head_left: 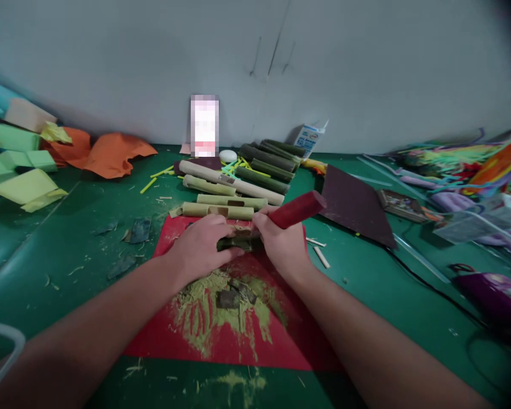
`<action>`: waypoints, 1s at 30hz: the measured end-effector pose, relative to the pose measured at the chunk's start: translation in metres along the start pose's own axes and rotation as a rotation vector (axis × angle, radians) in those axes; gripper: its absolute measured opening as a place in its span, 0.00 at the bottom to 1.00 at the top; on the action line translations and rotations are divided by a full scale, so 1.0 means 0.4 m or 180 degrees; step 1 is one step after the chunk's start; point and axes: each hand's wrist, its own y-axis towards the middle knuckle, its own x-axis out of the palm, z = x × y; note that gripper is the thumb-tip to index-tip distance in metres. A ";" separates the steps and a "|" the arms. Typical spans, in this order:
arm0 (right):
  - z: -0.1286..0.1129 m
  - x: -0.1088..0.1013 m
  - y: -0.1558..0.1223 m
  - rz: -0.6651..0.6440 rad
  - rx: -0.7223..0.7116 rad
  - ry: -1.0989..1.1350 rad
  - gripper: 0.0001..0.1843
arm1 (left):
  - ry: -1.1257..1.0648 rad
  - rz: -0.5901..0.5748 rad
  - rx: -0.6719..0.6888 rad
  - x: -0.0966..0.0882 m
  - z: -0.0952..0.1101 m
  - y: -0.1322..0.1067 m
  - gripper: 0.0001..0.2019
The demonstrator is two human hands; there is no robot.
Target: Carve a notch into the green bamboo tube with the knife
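Note:
My left hand point(202, 244) is closed around a short dark-green bamboo tube point(237, 244) above the red sheet point(153, 335). In my right hand point(283, 247) is a tool with a thick red handle point(298, 209). The handle slants up to the right, while its working end, at the tube's upper side, is hidden by my fingers. Below my hands, yellowish bamboo shavings point(196, 324) and a few dark chips point(229, 299) lie scattered on the sheet. Just beyond them rests a pale bamboo tube with a notch point(241, 213).
More bamboo tubes point(275, 158) lie toward the wall. A lit phone-like screen point(204, 125), blurred out, leans there. Orange cloth point(114, 152) and green paper pieces point(19, 162) sit left. To the right are a dark sheet point(355, 207), a cable point(430, 287) and colourful pipe cleaners point(460, 162).

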 end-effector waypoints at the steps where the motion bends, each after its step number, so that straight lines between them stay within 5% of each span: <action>1: 0.000 -0.001 -0.001 0.0008 -0.0057 -0.0020 0.11 | -0.0011 0.0005 -0.0009 0.001 0.000 -0.001 0.12; 16: -0.012 -0.002 -0.006 -0.0205 0.0152 -0.0020 0.08 | 0.0011 -0.0009 0.0086 0.006 -0.010 -0.002 0.14; 30: 0.005 -0.011 0.006 -0.0136 -0.0146 -0.0119 0.13 | 0.0060 0.0138 0.0049 0.010 -0.002 -0.012 0.11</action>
